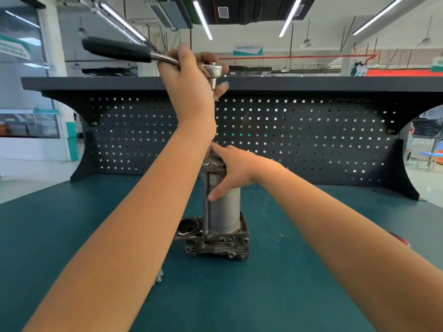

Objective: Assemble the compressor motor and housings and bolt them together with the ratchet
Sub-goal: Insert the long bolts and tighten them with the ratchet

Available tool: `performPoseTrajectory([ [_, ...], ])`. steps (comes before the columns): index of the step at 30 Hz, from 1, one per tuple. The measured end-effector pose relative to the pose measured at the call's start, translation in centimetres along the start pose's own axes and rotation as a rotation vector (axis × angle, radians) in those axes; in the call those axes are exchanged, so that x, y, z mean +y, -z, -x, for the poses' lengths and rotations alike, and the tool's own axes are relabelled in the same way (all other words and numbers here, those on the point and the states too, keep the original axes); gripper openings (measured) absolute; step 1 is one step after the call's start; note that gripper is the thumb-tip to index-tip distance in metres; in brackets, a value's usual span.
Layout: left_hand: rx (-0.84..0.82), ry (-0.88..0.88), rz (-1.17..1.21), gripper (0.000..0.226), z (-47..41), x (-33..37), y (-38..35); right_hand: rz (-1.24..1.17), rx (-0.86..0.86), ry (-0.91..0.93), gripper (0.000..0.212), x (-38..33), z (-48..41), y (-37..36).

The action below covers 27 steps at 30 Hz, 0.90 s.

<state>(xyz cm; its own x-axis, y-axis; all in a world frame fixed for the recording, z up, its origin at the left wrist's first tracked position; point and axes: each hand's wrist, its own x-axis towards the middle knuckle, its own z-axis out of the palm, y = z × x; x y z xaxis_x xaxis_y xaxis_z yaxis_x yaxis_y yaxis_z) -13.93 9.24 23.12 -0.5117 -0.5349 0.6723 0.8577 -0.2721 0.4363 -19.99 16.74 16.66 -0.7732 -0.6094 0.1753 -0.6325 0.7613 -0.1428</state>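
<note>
The compressor stands upright on the green bench top: a grey cylindrical motor (225,212) seated in a dirty finned lower housing (215,243), with a cap at its top mostly hidden by my hand. High above it my left hand (189,85) grips the ratchet (134,52) near its chrome head; the black handle points left. An extension runs down from the head toward the top of the motor, largely hidden behind my wrist. My right hand (236,168) rests on top of the motor, index finger pointing at the extension's lower end, thumb down the motor's side.
A few loose bolts (159,275) lie on the green mat (72,224) under my left forearm. A red object (400,239) peeks out behind my right forearm. A dark pegboard (311,140) with a shelf above it closes off the back of the bench.
</note>
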Motion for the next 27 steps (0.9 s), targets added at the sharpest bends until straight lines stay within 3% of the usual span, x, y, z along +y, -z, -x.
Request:
performPoseTrajectory([
  [3,0.007,0.179,0.016,0.036,-1.3,0.4,0.1,0.025,-0.032,0.002,0.111,0.0,-0.2,0.2],
  [7,0.032,0.274,-0.04,0.034,-2.3,0.8,0.6,0.007,-0.104,-0.014,0.109,0.2,-0.3,0.5],
  [10,0.019,0.343,-0.06,0.045,-2.9,0.8,0.7,0.028,-0.155,-0.023,0.109,0.2,-0.3,0.8],
  [17,-0.288,0.534,-0.124,0.03,-2.9,1.4,0.9,-0.04,-0.352,-0.091,0.1,0.2,-0.8,3.0],
  [21,-0.397,0.553,-0.222,0.037,-2.8,1.3,1.5,-0.185,-0.309,-0.078,0.095,1.0,-0.9,3.0],
  [27,-0.657,0.542,-0.034,0.042,-3.6,1.0,2.8,-0.332,-0.284,-0.057,0.091,1.9,-1.2,2.9],
])
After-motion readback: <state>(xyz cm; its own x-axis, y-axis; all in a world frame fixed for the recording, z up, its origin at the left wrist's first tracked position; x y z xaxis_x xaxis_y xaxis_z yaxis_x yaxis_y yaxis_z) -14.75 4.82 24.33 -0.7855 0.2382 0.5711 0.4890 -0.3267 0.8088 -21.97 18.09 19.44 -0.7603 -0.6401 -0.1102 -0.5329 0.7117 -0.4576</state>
